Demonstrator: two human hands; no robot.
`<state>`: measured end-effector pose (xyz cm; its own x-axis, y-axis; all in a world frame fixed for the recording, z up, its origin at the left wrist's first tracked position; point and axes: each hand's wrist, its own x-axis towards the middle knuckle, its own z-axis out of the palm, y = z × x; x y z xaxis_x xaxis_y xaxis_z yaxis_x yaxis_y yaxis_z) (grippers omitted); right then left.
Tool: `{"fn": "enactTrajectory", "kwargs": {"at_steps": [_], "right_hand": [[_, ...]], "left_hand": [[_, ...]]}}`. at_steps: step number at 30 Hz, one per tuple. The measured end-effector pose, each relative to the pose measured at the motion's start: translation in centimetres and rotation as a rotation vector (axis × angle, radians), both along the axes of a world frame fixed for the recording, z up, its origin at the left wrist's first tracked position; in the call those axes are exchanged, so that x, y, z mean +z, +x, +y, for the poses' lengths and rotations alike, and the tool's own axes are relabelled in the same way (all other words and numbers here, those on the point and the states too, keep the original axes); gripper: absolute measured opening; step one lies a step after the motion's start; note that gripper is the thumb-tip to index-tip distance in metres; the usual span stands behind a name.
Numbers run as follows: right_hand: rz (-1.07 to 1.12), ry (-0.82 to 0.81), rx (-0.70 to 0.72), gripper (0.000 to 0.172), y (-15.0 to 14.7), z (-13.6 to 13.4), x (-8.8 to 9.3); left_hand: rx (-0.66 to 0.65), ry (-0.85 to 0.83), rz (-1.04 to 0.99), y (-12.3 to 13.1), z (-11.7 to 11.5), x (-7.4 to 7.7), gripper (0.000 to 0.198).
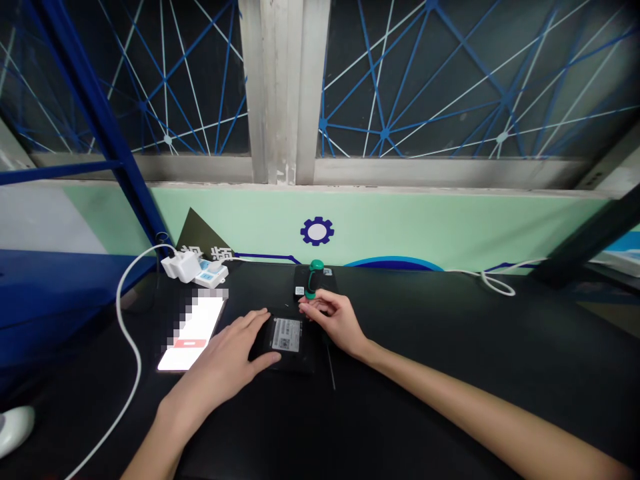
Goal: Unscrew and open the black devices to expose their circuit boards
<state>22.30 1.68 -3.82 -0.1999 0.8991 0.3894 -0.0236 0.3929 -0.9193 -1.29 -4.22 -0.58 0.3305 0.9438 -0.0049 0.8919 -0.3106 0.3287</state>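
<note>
My left hand (233,350) lies with its fingers spread over the left side of a black device (295,363) that bears a white printed label (287,335). Beyond the device's right side is my right hand (336,319), its fingers closed in a pinch; what they hold, if anything, is too small to make out. A green and black object (314,279) stands just beyond my right fingertips, over another dark device (300,275) with small white labels. Below my right hand a thin metal rod (331,369) points towards me.
A lit phone (193,337) lies left of my left hand. Behind it are a white power strip (213,273) and plug (186,267), with a white cable (131,337) curving forward. A white rounded object (16,430) is at lower left. The wall (260,230) borders the black table (450,320).
</note>
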Motion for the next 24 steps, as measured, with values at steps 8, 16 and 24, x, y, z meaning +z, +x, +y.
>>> {"fn": "enactTrajectory", "kwargs": {"at_steps": [8,16,24], "right_hand": [[0.089,-0.096,-0.024,0.035,-0.11,0.09,0.04],[0.068,-0.085,-0.008,0.032,-0.04,0.16,0.0],[0.003,-0.058,0.015,0.03,-0.08,-0.17,0.48]], "left_hand": [[0.004,0.014,-0.009,-0.06,-0.17,-0.44,0.072],[0.01,-0.002,-0.01,0.15,-0.28,-0.4,0.073],[0.006,-0.003,-0.029,0.03,-0.17,-0.54,0.075]]}}
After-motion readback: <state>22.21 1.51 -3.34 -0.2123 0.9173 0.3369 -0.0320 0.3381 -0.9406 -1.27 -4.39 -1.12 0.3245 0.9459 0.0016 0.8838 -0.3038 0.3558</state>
